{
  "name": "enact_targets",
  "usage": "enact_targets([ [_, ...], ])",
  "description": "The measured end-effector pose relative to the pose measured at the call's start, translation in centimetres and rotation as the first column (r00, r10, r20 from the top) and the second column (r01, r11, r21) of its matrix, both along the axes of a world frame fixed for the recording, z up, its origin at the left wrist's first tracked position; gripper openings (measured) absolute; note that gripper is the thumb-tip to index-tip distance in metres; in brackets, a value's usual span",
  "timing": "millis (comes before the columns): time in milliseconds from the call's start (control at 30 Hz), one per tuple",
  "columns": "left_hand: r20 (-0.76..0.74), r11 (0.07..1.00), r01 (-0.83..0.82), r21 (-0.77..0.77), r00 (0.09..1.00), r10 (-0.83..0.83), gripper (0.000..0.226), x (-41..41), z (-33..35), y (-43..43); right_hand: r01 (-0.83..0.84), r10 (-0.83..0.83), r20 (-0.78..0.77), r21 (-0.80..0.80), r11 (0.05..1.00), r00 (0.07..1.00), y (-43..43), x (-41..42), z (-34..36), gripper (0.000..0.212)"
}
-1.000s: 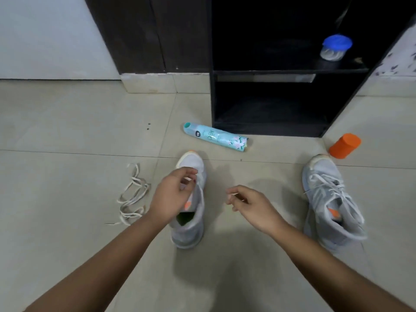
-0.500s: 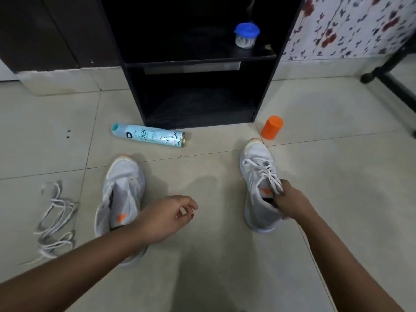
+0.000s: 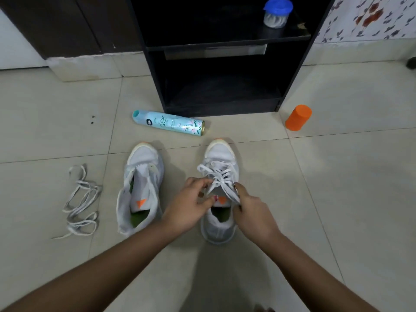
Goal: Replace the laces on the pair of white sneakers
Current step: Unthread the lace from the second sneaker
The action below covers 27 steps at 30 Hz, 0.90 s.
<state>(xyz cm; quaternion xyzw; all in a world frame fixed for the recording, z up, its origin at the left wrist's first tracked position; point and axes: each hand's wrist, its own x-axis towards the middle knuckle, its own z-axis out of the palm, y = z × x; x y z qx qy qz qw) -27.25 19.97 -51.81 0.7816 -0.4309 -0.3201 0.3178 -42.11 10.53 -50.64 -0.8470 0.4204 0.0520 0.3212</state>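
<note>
Head view.

- Tiled floor (image 3: 349,199): bears every item except the jar.
- Black shelf unit (image 3: 220,91): landmark, standing on the floor.
- Unlaced sneaker (image 3: 144,158): in front of the shelf unit's left corner, toe toward it.
- Laced sneaker (image 3: 221,154): in front of the shelf unit's middle, toe toward it. It is closer to its pair than half a second ago.
- Left hand (image 3: 186,208): earlier loose above the floor, now pinching the tied lace (image 3: 216,174).
- Right hand (image 3: 254,217): earlier gripping the sneaker's collar, now curled on the same lace. The hands are close together.
- Loose lace (image 3: 78,199): heaped well left of the shelf unit's front.
- Spray can (image 3: 168,122): lying at the unit's foot.
- Orange cylinder (image 3: 298,118): just right of the unit's base.
- Blue-lidded jar (image 3: 278,13): on the unit's upper shelf.
</note>
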Motion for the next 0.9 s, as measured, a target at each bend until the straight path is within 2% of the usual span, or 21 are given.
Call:
enact_targets([
  [67, 0.051, 1.0, 0.002, 0.004, 0.999, -0.002, 0.042, 0.3, -0.1, 0.2, -0.029, 0.029, 0.014, -0.014, 0.999, 0.999, -0.3, -0.2, 0.5, 0.056],
  [200, 0.1, 0.999, -0.013, -0.051, 0.995, 0.018, 0.037, 0.5, -0.5, -0.3, 0.133, -0.134, 0.294, 0.021, 0.991, 0.947, -2.6, -0.2, 1.5, 0.025],
  [300, 0.084, 0.997, -0.023, -0.075, 0.996, 0.03, 0.03, 0.6, -0.6, -1.1, 0.101, -0.055, 0.368, -0.107, 0.989, 0.928, -3.8, 0.6, 1.7, 0.011],
  [367, 0.082, 0.994, -0.026, -0.106, 0.996, 0.035, 0.027, 0.9, -0.6, -1.5, -0.036, 0.102, 0.266, -0.243, 0.969, 0.959, -3.2, 1.5, 1.4, 0.012],
  [400, 0.082, 0.993, -0.026, -0.115, 0.996, 0.036, 0.026, 1.0, -0.7, -1.6, -0.106, 0.177, 0.172, -0.358, 0.928, 0.969, -2.6, 1.9, 1.0, 0.018],
  [467, 0.083, 0.991, -0.028, -0.128, 0.996, 0.039, 0.024, 1.2, -0.9, -1.7, -0.2, 0.232, -0.001, -0.513, 0.835, 0.973, -1.4, 2.5, 0.0, 0.023],
  [500, 0.084, 0.99, -0.032, -0.137, 0.996, 0.044, 0.024, 1.3, -1.0, -1.5, -0.212, 0.235, -0.031, -0.554, 0.805, 0.972, -1.2, 2.6, -0.2, 0.019],
  [533, 0.086, 0.988, -0.033, -0.151, 0.995, 0.047, 0.024, 1.3, -1.1, -1.4, -0.198, 0.227, -0.023, -0.578, 0.792, 0.974, -1.4, 2.6, -0.3, 0.016],
  [667, 0.111, 0.981, 0.002, -0.195, 0.994, 0.02, 0.026, 1.5, -1.2, -1.1, -0.119, 0.173, 0.084, -0.441, 0.89, 0.981, -2.5, 2.4, 0.7, 0.011],
  [733, 0.118, 0.98, 0.005, -0.2, 0.993, 0.019, 0.026, 1.5, -1.3, -1.2, -0.131, 0.199, 0.099, -0.469, 0.873, 0.975, -2.5, 2.8, 0.8, 0.012],
  [833, 0.088, 0.981, -0.013, -0.194, 0.996, 0.03, 0.026, 1.4, -1.5, -1.4, -0.197, 0.21, -0.039, -0.55, 0.812, 0.977, -1.9, 3.6, -0.1, 0.039],
  [900, 0.067, 0.98, -0.014, -0.2, 0.997, 0.028, 0.026, 1.5, -1.6, -1.4, -0.205, 0.193, -0.085, -0.599, 0.774, 0.978, -1.5, 3.7, -0.8, 0.044],
])
